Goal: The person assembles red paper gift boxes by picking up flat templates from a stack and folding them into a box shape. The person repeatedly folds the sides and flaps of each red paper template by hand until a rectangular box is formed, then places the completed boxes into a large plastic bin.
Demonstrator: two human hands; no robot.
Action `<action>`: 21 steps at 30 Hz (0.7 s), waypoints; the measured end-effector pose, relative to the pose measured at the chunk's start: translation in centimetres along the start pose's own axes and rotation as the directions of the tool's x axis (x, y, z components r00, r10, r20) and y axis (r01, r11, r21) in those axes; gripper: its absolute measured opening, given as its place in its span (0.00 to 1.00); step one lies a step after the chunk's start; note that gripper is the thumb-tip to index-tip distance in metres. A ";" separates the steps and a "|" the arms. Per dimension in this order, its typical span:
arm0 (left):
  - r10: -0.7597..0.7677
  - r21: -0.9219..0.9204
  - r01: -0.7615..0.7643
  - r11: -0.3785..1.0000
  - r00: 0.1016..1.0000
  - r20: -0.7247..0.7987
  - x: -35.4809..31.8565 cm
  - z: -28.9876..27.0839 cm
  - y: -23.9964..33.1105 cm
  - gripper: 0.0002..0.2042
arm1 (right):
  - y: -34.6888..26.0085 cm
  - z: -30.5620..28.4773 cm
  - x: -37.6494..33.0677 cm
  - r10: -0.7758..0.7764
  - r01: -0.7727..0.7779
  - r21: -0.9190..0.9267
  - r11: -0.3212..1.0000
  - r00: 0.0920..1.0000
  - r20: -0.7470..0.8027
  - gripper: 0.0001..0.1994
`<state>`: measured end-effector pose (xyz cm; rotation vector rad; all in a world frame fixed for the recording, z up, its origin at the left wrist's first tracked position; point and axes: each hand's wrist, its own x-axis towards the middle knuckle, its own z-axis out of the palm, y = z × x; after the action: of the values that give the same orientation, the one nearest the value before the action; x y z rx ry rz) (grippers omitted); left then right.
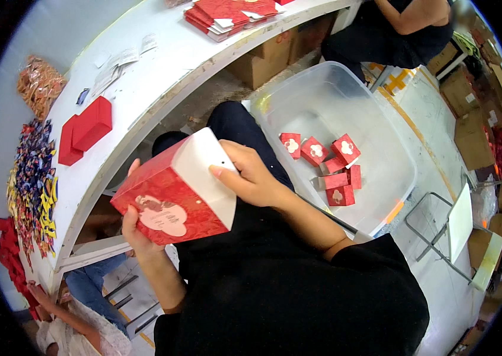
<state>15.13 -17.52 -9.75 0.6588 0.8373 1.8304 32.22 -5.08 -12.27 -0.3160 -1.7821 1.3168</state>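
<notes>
Pinching a red box (174, 204) between them, both hands hold it over the lap, clear of the table (156, 74) and just beyond its curved near edge. The left hand (147, 240) grips the lower left side, thumb against the red wall beside the pale printed patch; one fingertip shows past the far side, and the remaining fingers are probably tucked behind, though the box hides them. The right hand (254, 175) clasps the white panel (206, 166) at the box's right end, thumb pressed flat near a small dark hole, fingers bent around the edge. The box is tilted, its printed side turned up toward the head.

Along the surface's near edge, on the left, two plain red boxes (92, 124) lean together. Paper slips (114, 66) lie farther along, and flat red packaging (224, 15) is stacked by the same edge near the top. Small colourful packets (31, 184) spread toward the surface's lower left corner, a bag of orange packets (40, 86) above them. Right of the lap stands a clear plastic tub (381, 136), with several small red boxes (315, 151) lying mostly toward its lower corner.
</notes>
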 end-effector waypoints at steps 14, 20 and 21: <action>-0.023 -0.091 0.029 0.995 0.998 0.059 0.6 0.3 0.1 0.39 | 0.5 -0.5 -0.4 0.127 -0.097 0.330 0.939 0.990 -0.068 0.11; 0.007 -0.077 -0.008 0.997 1.000 -0.007 0.5 0.6 -0.1 0.38 | 0.7 -0.6 0.0 0.117 -0.107 0.178 0.978 0.992 -0.043 0.10; 0.018 -0.066 -0.018 0.998 1.000 -0.002 0.4 0.7 0.0 0.38 | 0.6 -0.3 0.1 0.108 -0.098 0.168 0.981 0.993 -0.052 0.09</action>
<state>15.48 -17.00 -9.33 0.6249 0.7700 1.8668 32.23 -4.64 -12.71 -0.3561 -1.6122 1.5024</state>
